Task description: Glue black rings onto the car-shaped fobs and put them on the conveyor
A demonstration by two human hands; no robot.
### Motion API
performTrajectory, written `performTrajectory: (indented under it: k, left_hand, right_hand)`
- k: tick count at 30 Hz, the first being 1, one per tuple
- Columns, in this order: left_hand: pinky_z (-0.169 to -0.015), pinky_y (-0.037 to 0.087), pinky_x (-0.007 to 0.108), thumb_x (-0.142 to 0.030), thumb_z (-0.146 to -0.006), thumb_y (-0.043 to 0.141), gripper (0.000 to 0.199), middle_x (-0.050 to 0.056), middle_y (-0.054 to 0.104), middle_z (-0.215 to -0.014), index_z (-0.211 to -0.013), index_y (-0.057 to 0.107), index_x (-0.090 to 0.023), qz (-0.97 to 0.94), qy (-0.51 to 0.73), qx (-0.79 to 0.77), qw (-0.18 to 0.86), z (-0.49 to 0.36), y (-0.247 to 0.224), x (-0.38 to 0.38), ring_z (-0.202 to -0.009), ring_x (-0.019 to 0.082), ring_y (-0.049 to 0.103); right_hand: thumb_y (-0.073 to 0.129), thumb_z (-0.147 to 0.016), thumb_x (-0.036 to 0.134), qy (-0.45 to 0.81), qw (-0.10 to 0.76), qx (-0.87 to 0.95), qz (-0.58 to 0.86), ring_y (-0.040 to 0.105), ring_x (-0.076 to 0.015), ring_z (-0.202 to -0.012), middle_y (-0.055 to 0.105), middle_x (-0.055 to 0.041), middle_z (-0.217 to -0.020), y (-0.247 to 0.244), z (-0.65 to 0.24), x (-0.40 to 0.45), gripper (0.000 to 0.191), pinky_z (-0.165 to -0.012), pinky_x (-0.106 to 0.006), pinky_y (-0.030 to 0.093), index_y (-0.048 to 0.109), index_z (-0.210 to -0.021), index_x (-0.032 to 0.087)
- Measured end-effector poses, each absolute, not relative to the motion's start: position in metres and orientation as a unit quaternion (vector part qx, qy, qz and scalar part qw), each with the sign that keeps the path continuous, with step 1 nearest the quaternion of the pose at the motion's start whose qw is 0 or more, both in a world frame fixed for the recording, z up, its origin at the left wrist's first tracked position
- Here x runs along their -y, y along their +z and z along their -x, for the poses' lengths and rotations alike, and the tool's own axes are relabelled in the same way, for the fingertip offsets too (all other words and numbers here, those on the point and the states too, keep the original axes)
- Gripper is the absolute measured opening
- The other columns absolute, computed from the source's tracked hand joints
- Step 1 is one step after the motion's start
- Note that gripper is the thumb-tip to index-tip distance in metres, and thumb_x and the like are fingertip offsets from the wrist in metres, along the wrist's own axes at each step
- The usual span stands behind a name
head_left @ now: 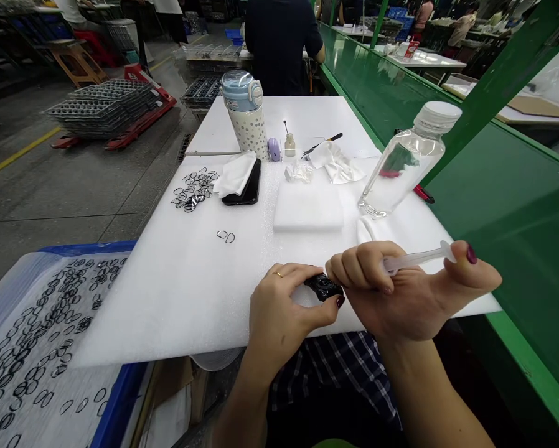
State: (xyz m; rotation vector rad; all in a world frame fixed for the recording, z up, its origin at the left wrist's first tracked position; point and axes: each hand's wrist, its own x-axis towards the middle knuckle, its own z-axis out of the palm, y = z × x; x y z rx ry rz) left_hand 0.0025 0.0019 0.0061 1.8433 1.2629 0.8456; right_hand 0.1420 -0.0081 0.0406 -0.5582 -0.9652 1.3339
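Note:
Low over the near edge of the white foam sheet [200, 298], my left hand [284, 305] pinches a glossy black moulded part [324, 287] between thumb and fingers. My right hand [401, 292] wraps its fingers round a translucent plastic syringe [419, 258], with the thumb at the plunger's end. The syringe's tip points toward the black part, but my fingers hide it, so I cannot tell whether it touches. Two thin black rings [226, 236] lie on the foam beyond my left hand. A white foam block [308, 208] sits ahead of both hands.
A clear bottle [403, 162] stands at the right, a dotted tumbler [246, 115] at the back. A phone [250, 186] lies under a white cloth beside a pile of black rings [195, 188]. A blue-edged tray [116, 398] of rings is at lower left. A person [282, 43] sits ahead.

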Motion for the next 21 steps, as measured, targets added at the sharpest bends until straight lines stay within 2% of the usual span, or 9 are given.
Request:
performTrajectory:
  k: [7, 15, 18, 21]
  left_hand:
    - [-0.083, 0.048, 0.041, -0.025, -0.064, 0.078, 0.025, -0.002, 0.073, -0.093, -0.089, 0.074, -0.027, -0.719, 0.328, -0.495, 0.361, -0.001, 0.006, -0.002, -0.093, 0.023, 0.061]
    - [-0.084, 0.048, 0.040, -0.024, -0.063, 0.079, 0.027, -0.001, 0.074, -0.094, -0.090, 0.075, -0.026, -0.722, 0.327, -0.495, 0.355, -0.003, 0.007, -0.002, -0.093, 0.023, 0.061]
    - [-0.084, 0.048, 0.041, -0.024, -0.063, 0.080, 0.030, 0.000, 0.074, -0.095, -0.092, 0.075, -0.024, -0.724, 0.327, -0.493, 0.355, -0.001, 0.006, -0.002, -0.093, 0.023, 0.061]
    - [-0.087, 0.048, 0.041, -0.025, -0.062, 0.080, 0.037, 0.001, 0.073, -0.097, -0.098, 0.074, -0.022, -0.724, 0.332, -0.491, 0.353, 0.003, 0.003, 0.000, -0.095, 0.023, 0.061]
  right_hand:
    - [0.024, -0.078, 0.079, 0.576, 0.646, 0.435, 0.246, 0.022, -0.0132, -0.046, 0.021, 0.0015, -0.047, 0.038, -0.145, 0.009, 0.064, -0.051, -0.032, 0.023, 0.031, -0.051, 0.021]
    - [0.030, -0.079, 0.076, 0.546, 0.650, 0.431, 0.305, 0.023, -0.0133, -0.047, 0.023, 0.0008, -0.046, 0.042, -0.138, 0.013, 0.063, -0.050, -0.032, 0.021, 0.032, -0.049, 0.021]
    - [0.027, -0.088, 0.065, 0.527, 0.665, 0.435, 0.300, 0.027, -0.0139, -0.047, 0.027, -0.0002, -0.046, 0.060, -0.138, 0.005, 0.060, -0.050, -0.032, 0.021, 0.037, -0.049, 0.020]
    - [0.000, -0.098, 0.045, 0.480, 0.738, 0.400, 0.254, 0.033, -0.0159, -0.052, 0.032, -0.0028, -0.051, 0.091, -0.143, -0.017, 0.066, -0.055, -0.034, 0.027, 0.038, -0.049, 0.020]
